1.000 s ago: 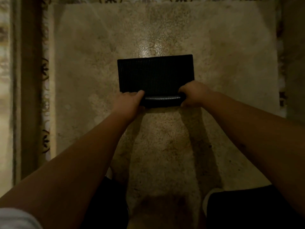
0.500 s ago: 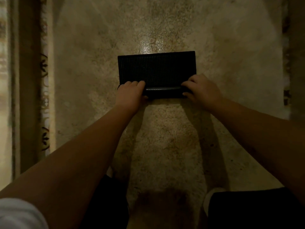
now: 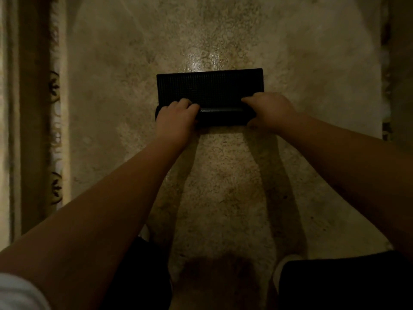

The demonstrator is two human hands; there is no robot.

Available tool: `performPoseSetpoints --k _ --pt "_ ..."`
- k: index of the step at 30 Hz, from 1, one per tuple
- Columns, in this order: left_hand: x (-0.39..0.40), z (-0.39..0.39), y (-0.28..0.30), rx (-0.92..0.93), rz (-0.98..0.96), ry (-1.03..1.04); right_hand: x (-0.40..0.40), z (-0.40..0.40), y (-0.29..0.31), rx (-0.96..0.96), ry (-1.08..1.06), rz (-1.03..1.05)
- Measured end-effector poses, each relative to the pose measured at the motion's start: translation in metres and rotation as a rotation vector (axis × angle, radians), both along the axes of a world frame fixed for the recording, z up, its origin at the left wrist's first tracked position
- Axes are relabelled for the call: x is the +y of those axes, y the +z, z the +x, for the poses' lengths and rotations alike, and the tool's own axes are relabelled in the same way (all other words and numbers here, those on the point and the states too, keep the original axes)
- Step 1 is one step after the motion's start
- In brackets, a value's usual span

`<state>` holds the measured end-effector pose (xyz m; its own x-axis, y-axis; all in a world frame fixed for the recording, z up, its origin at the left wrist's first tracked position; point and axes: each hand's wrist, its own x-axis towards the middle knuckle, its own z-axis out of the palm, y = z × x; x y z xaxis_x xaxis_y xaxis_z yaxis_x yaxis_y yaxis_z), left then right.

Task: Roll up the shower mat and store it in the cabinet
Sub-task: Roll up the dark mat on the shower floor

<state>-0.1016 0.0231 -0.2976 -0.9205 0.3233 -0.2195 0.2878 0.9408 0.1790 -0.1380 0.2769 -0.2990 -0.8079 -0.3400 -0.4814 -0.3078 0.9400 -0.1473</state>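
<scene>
Two hands (image 3: 176,118) (image 3: 271,110) on half-rolled mat (image 3: 210,88), mottled floor (image 3: 223,186)

— Any writing, label or number to read here?
— None. The black shower mat (image 3: 210,88) shows only a ribbed grid texture, no brand or print.
— And the tiled strip at the left?
— The border tiles (image 3: 54,135) carry dark ornamental motifs, not letters.

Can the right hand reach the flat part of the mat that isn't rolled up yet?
Probably yes. The right hand rests on the rolled part, and the flat part lies just beyond its fingertips on the floor with nothing between.
</scene>
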Motion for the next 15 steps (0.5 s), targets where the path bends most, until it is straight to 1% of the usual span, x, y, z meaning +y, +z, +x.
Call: performPoseSetpoints --k 2,3,6,8,12,15 --pt "0.0 0.0 0.001 -0.033 -0.022 -0.032 0.004 0.0 0.0 -0.009 -0.087 -0.046" --pt "0.003 0.002 0.0 -0.025 -0.046 -0.044 0.005 0.002 0.0 -0.001 -0.087 -0.065" --pt "0.01 0.005 -0.002 0.036 -0.123 -0.035 0.003 0.021 -0.001 0.1 0.058 -0.081" --pt "0.012 0.003 -0.001 0.038 -0.128 -0.025 -0.003 0.034 -0.005 0.192 0.134 -0.055" --pt "0.01 0.003 -0.003 0.051 -0.114 -0.04 -0.017 0.03 -0.008 0.246 0.056 -0.004" --pt "0.011 0.0 -0.004 0.052 -0.107 -0.032 -0.017 0.019 -0.005 0.203 0.022 -0.025"
